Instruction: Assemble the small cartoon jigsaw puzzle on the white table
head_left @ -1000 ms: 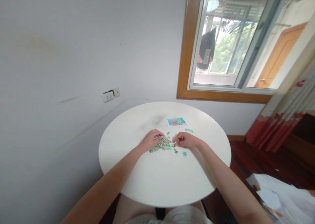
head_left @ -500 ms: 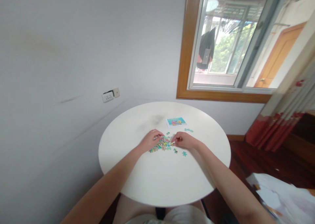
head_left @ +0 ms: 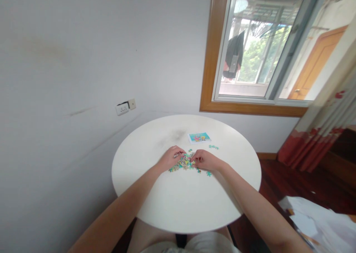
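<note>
A heap of small jigsaw puzzle pieces (head_left: 183, 164), teal, yellow and cardboard-coloured, lies between my two hands on a round white table (head_left: 183, 204). At the heap's left side rests my left hand (head_left: 171, 158), its fingers curled and thumb close to the fingertips over the pieces. My right hand (head_left: 205, 159) reaches in from the right, fingers bent and pinched together at the heap's edge. Whatever either set of fingertips holds is too small to make out. Single pieces lie near the right hand: a teal one (head_left: 208, 174), a darker one (head_left: 198, 170) and one beyond the heap (head_left: 190, 150).
A picture card (head_left: 199, 137) with cartoon figures lies behind the heap. Right of it is a short row of joined teal pieces (head_left: 214, 147). A wall with a socket (head_left: 122, 109) stands behind the table. White bags or papers (head_left: 319, 219) are at lower right.
My right hand has moved slightly left, onto the right edge of the heap. The left hand has stayed in about the same place.
</note>
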{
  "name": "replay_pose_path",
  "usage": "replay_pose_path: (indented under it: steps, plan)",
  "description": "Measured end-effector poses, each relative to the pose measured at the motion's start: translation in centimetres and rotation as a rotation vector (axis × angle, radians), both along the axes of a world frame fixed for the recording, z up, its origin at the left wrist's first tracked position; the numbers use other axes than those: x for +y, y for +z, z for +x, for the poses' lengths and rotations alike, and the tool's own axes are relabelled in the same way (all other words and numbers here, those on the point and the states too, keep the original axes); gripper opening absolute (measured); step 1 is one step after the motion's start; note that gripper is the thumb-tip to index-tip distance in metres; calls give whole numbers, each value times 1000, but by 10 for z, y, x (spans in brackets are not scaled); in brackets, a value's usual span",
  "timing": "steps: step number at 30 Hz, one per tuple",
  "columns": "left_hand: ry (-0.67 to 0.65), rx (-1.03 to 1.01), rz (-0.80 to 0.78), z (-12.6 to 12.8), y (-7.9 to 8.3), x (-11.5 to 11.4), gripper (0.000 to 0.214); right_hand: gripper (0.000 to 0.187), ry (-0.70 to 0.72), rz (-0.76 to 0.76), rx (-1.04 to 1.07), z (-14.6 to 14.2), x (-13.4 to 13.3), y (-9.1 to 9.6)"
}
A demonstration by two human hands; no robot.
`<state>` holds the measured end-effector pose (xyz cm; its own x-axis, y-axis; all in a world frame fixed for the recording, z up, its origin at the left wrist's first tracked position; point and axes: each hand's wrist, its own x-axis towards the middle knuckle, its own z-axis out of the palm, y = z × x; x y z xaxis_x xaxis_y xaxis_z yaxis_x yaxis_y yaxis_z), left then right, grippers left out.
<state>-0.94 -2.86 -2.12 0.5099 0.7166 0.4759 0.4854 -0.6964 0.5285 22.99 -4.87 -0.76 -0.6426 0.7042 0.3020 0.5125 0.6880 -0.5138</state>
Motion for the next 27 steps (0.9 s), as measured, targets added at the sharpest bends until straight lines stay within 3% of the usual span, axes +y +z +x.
replay_pose_path:
  steps: [14, 20, 27]
  plan:
    - [-20, 37, 34, 0, 1, -2, 24, 15, -90, 13, -16, 1, 2, -2]
    - [-82, 108, 59, 0, 2, -5, 26, 19, -100, -1, -27, -1, 0, 2]
    - [-67, 116, 64, 0, 3, -4, 21, 21, -134, 9, -2, -2, -2, 5]
